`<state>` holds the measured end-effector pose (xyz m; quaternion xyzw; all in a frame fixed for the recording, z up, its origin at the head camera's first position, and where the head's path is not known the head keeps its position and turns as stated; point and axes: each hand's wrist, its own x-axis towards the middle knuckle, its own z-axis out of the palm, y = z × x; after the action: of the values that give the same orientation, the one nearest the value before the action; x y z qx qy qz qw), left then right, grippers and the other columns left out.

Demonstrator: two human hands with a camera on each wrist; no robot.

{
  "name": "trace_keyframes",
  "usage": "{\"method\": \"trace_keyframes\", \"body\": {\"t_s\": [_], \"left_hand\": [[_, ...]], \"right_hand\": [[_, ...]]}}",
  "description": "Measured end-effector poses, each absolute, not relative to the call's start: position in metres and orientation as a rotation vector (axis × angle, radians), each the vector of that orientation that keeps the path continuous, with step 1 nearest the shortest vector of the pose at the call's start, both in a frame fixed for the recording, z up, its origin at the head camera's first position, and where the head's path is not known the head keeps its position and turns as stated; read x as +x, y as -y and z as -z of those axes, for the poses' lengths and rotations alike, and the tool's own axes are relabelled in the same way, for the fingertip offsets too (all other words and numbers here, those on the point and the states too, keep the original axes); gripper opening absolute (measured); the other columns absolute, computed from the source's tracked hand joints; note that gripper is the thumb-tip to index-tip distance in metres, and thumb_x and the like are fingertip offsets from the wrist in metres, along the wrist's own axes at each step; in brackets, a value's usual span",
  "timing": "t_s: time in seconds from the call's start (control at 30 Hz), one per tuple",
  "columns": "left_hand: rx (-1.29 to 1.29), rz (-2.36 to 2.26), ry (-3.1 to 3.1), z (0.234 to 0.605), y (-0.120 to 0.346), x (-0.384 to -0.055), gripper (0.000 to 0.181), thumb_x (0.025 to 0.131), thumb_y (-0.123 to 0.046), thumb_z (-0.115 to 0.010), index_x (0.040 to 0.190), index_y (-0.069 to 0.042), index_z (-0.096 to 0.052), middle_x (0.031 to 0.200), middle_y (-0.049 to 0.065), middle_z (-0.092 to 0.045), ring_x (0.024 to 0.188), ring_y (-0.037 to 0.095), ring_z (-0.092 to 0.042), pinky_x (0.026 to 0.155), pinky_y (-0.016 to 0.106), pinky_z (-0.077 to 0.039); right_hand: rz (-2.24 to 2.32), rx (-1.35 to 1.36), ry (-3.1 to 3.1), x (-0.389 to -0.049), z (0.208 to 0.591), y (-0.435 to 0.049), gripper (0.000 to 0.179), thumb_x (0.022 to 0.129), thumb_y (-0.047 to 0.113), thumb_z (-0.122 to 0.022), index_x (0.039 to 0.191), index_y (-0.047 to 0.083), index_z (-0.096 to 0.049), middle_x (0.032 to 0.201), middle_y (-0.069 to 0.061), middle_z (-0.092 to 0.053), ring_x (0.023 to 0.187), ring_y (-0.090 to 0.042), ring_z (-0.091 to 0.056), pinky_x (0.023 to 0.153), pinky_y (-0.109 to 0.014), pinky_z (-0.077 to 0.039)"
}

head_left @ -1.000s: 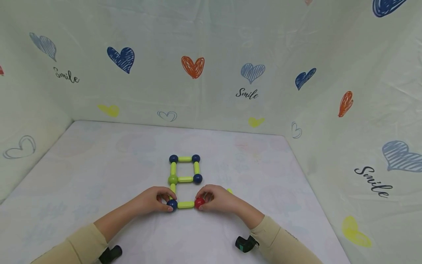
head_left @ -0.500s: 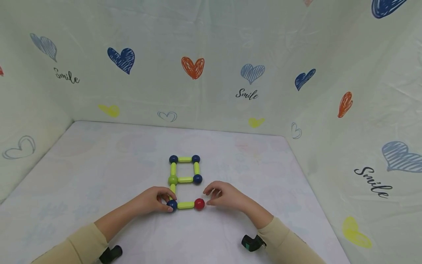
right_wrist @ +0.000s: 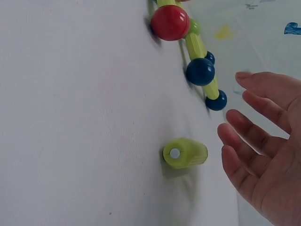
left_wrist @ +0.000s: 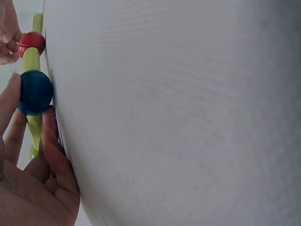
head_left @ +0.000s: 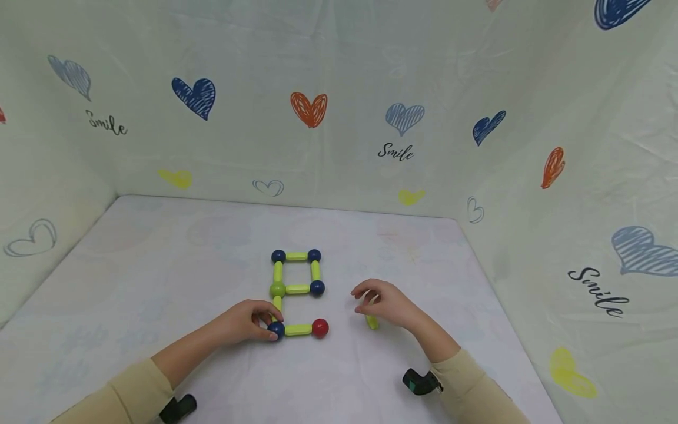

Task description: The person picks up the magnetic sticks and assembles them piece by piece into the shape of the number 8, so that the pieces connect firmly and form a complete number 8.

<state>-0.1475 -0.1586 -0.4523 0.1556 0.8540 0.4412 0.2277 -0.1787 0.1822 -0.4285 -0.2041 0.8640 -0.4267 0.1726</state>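
Note:
A flat frame of yellow-green magnetic rods and balls lies on the table. Its far part is a closed square with three dark blue balls and a green ball (head_left: 278,290). My left hand (head_left: 248,321) pinches the blue ball (left_wrist: 36,92) at the near left corner between thumb and fingers. From that ball a yellow-green rod (head_left: 298,330) runs right to a red ball (head_left: 320,328). My right hand (head_left: 389,303), fingers loosely bent and holding nothing, hovers over a loose yellow-green rod (right_wrist: 186,153) with a silvery disc at its end.
The white table (head_left: 159,265) meets a pale cloth wall (head_left: 349,59) printed with hearts and "Smile". Black wrist devices show at both sleeves, the right one (head_left: 421,383) near the table's front right. A gap lies between the red ball and the blue ball (head_left: 317,288) behind it.
My right hand has let go of the red ball and moved right and away from me, over the loose rod. The left hand and the frame have stayed in place.

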Motion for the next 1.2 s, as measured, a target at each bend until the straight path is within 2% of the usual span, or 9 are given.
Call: {"method": "trace_keyframes", "body": {"t_s": [0.33, 0.7, 0.97, 1.2], "left_hand": [[0.432, -1.217, -2.351, 0.454, 0.159, -0.148, 0.031, 0.075, -0.013, -0.084, 0.103, -0.011, -0.071, 0.084, -0.001, -0.060, 0.073, 0.019, -0.049, 0.063, 0.028, -0.042], [0.440, -1.226, -2.356, 0.455, 0.159, -0.147, 0.031, 0.075, -0.013, -0.085, 0.103, -0.011, -0.071, 0.085, -0.001, -0.060, 0.074, 0.019, -0.050, 0.063, 0.028, -0.043], [0.413, -1.215, -2.363, 0.455, 0.159, -0.147, 0.031, 0.075, -0.014, -0.085, 0.103, -0.012, -0.072, 0.085, -0.001, -0.059, 0.074, 0.018, -0.050, 0.063, 0.028, -0.043], [0.422, -1.212, -2.354, 0.456, 0.159, -0.149, 0.031, 0.075, -0.015, -0.085, 0.103, -0.013, -0.072, 0.084, -0.001, -0.059, 0.073, 0.018, -0.050, 0.063, 0.028, -0.044]], "right_hand": [[1.237, -0.530, -2.501, -0.180, 0.432, -0.202, 0.031, 0.085, 0.009, -0.075, 0.112, 0.000, -0.065, 0.108, -0.015, -0.064, 0.089, -0.020, -0.058, 0.074, -0.032, -0.049], [1.229, -0.475, -2.489, -0.179, 0.438, -0.208, 0.030, 0.081, 0.003, -0.076, 0.109, -0.003, -0.066, 0.101, -0.012, -0.064, 0.084, -0.019, -0.057, 0.069, -0.031, -0.048], [1.185, -0.376, -2.511, -0.180, 0.448, -0.208, 0.029, 0.079, 0.008, -0.079, 0.105, 0.002, -0.068, 0.091, -0.004, -0.060, 0.079, -0.016, -0.054, 0.069, -0.030, -0.045], [1.198, -0.400, -2.483, -0.182, 0.454, -0.208, 0.028, 0.079, 0.007, -0.079, 0.103, 0.001, -0.067, 0.080, -0.001, -0.056, 0.072, -0.016, -0.049, 0.064, -0.027, -0.042]]}}
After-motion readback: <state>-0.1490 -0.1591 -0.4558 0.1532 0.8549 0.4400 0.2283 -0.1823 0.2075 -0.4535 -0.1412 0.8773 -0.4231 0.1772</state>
